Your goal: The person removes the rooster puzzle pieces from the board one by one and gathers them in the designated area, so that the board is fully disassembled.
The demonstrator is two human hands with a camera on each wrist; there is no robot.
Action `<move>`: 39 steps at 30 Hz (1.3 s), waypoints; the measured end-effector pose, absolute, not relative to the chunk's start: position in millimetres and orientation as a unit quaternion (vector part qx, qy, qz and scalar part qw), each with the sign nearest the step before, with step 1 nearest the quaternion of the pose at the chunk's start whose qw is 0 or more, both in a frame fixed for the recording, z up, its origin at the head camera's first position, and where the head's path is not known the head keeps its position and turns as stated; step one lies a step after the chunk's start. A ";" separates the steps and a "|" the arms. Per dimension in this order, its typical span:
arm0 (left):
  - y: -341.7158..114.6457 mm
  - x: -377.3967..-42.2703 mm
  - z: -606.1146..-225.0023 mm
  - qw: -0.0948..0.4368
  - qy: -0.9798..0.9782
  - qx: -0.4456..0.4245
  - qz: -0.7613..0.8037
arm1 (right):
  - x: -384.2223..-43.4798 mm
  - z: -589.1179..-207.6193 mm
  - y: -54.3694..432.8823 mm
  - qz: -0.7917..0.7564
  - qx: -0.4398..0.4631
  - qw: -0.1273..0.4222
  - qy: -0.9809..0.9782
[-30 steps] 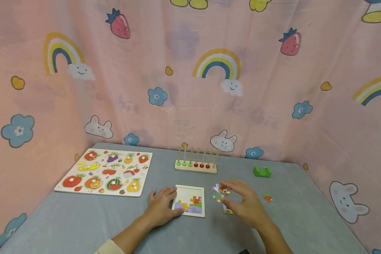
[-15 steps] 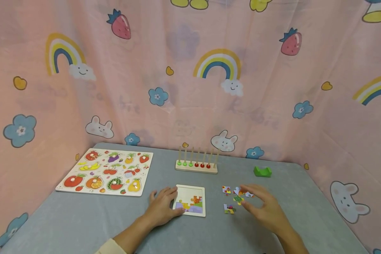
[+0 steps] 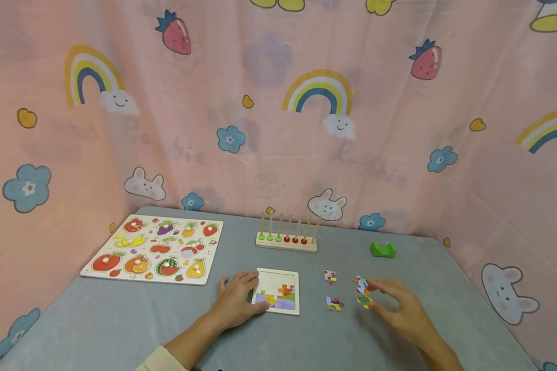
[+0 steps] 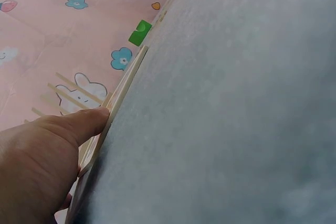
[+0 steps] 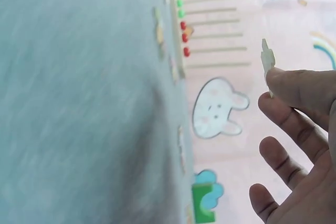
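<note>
On the table lies a small wooden puzzle tray (image 3: 276,271), its lower part filled with several jigsaw pieces. My left hand (image 3: 238,303) rests at its left side, thumb on the rim near the front corner; in the left wrist view the thumb lies straight along the tray edge (image 4: 128,82). To the right, my right hand (image 3: 401,312) pinches a jigsaw piece (image 3: 364,299) with green on it between thumb and index finger. The right wrist view shows that piece (image 5: 268,60) edge-on, raised off the table, the other fingers spread. Other pieces partly show behind it.
Two loose pieces, one (image 3: 330,276) above the other (image 3: 334,303), lie between tray and right hand. Behind stands a peg rack (image 3: 285,242) with green and red beads. A fruit knob puzzle (image 3: 153,251) lies left, a green block (image 3: 382,250) back right.
My right hand has moved rightward with the pinched piece, uncovering the two loose pieces near the tray. The left hand and tray have stayed in place.
</note>
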State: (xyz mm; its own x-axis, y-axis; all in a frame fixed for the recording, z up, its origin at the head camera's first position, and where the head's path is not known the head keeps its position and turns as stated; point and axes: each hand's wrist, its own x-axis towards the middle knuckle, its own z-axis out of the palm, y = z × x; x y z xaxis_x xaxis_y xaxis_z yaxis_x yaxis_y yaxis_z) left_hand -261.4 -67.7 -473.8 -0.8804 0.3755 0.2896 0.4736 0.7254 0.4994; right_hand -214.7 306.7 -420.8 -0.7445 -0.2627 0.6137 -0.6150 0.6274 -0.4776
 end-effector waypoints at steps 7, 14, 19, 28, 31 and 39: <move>-66.2 -263.3 -471.4 0.084 -0.923 -0.234 -0.294 | -213.9 -429.7 317.0 0.313 0.154 0.181 -0.919; -65.2 -263.8 -469.1 0.080 -0.923 -0.236 -0.294 | -215.7 -440.5 323.6 0.305 0.136 0.148 -0.931; -65.0 -263.9 -467.5 0.082 -0.922 -0.242 -0.290 | -217.1 -452.8 327.6 0.280 0.149 0.168 -0.933; -63.8 -265.8 -466.5 0.082 -0.923 -0.243 -0.288 | -219.1 -453.5 330.4 0.268 0.152 0.178 -0.935; -63.2 -266.8 -467.4 0.084 -0.922 -0.242 -0.289 | -218.5 -439.2 328.1 0.277 0.133 0.155 -0.939; -67.5 -262.4 -473.8 0.084 -0.924 -0.232 -0.292 | -215.0 -395.2 305.9 0.291 0.168 0.217 -0.917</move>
